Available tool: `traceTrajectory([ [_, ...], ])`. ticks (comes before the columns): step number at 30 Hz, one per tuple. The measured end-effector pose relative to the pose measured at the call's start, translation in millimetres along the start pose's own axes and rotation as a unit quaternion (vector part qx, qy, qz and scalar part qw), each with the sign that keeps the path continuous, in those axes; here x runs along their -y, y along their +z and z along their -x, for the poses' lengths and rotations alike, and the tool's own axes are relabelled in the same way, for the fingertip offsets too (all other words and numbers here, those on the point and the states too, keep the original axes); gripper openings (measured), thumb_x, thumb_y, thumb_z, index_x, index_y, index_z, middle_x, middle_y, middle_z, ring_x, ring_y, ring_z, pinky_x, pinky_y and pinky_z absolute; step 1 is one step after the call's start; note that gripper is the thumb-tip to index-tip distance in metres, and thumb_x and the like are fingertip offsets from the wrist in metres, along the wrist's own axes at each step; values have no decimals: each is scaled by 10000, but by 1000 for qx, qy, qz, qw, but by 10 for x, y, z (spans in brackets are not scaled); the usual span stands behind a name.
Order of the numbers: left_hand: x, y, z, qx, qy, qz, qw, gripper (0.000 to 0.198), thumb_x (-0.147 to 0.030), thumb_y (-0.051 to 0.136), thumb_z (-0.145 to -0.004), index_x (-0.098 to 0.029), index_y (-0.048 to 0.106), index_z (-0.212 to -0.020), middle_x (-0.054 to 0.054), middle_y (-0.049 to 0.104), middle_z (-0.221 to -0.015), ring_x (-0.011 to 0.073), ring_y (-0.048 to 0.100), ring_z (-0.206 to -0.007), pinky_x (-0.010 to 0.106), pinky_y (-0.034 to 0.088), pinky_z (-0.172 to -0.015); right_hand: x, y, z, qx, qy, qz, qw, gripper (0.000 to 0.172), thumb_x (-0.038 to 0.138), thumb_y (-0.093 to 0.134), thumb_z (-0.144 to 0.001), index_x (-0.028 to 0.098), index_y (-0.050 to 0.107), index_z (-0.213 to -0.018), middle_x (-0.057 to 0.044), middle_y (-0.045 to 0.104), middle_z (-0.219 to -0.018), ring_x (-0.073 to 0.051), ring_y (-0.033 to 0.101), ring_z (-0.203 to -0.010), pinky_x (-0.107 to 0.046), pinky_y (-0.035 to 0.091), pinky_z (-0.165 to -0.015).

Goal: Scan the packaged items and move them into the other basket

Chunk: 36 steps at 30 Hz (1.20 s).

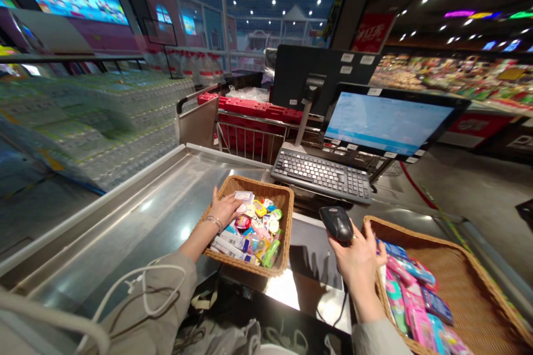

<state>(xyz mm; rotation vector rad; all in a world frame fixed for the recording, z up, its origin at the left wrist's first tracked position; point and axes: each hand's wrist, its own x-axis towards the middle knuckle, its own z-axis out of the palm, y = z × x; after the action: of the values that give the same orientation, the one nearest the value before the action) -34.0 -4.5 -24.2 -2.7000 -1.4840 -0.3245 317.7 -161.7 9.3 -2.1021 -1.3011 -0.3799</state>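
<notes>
My left hand (227, 208) reaches into a small wicker basket (287, 211) full of little colourful packets and pinches a clear small packet (244, 197) at its far side. My right hand (358, 258) is closed round a black handheld barcode scanner (338, 223), held just above the counter between the two baskets. A larger wicker basket (458, 266) on the right holds several pink and blue flat packages (410, 294), close to my right wrist.
A black keyboard (322, 175) and a tilted till screen (385, 122) stand behind the baskets. A steel counter (137, 222) stretches left. Red shopping baskets (254, 108) sit in a metal cart beyond. Stacked bottled water (104, 116) fills the left. A white cable (141, 288) lies over my left sleeve.
</notes>
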Motion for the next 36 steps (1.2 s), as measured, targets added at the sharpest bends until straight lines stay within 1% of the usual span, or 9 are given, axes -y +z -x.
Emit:
traceTrajectory([
  [3,-111,-43,-43,-28,6,-8,1000,288,-345,563,-888,-336,623,-1170,41,692,-1186,264,505,-1269,655,-200,-1073,-1,-4,11,-4,1,2,1000,527,621,367,-790,243,686,-972,-73,676,-1155,-286,374,-1298,-500,149,-1021],
  [7,-289,-120,-98,-68,17,-3,998,304,-305,544,-896,-343,612,-1189,28,686,-1196,267,486,-1290,654,-190,-1086,-9,-18,27,7,2,2,1000,497,606,392,-788,252,687,-976,-70,667,-1179,-291,371,-1305,-514,144,-1023],
  [10,-431,-172,-139,-92,25,5,995,334,-272,536,-893,-338,601,-1214,32,676,-1216,268,483,-1294,655,-156,-1104,-13,-41,39,9,-2,-1,1000,477,589,414,-787,249,687,-981,-68,667,-1181,-295,358,-1322,-526,135,-1032],
  [15,-640,-199,-225,-126,40,19,991,354,-271,536,-893,-327,589,-1239,48,675,-1216,289,482,-1296,680,-138,-1095,-12,-82,58,12,-12,6,1000,442,538,438,-793,240,681,-1013,-72,665,-1179,-294,359,-1319,-533,155,-1033],
  [18,-759,-211,-287,-145,52,23,988,352,-268,532,-900,-320,582,-1244,49,678,-1210,281,479,-1299,678,-145,-1092,-11,-96,66,7,-10,9,1000,417,515,446,-794,243,683,-1003,-85,651,-1199,-302,367,-1308,-545,169,-1024],
  [23,-993,-261,-404,-173,72,35,982,326,-274,530,-913,-309,586,-1232,48,685,-1197,268,489,-1290,673,-170,-1085,-10,-133,66,20,1,3,1000,381,501,466,-780,249,682,-966,-62,654,-1197,-296,352,-1317,-542,151,-1033],
  [28,-1217,-270,-517,-192,86,48,976,315,-279,562,-901,-303,595,-1213,57,689,-1187,276,491,-1286,679,-152,-1090,5,-203,59,27,0,0,1000,377,475,468,-776,251,672,-1001,-53,657,-1198,-297,353,-1315,-539,153,-1029],
  [31,-1310,-245,-571,-196,98,51,974,322,-293,576,-892,-306,594,-1214,63,687,-1190,286,488,-1288,678,-151,-1092,-1,-231,64,26,4,3,1000,368,471,469,-785,252,675,-996,-48,653,-1208,-300,347,-1322,-541,154,-1030],
  [36,-1437,-216,-637,-210,111,57,970,324,-319,560,-899,-308,593,-1221,60,686,-1189,290,482,-1293,678,-140,-1099,-26,-265,82,23,-14,1,1000,382,480,477,-798,238,683,-1011,-65,653,-1202,-310,345,-1318,-543,150,-1040],
])
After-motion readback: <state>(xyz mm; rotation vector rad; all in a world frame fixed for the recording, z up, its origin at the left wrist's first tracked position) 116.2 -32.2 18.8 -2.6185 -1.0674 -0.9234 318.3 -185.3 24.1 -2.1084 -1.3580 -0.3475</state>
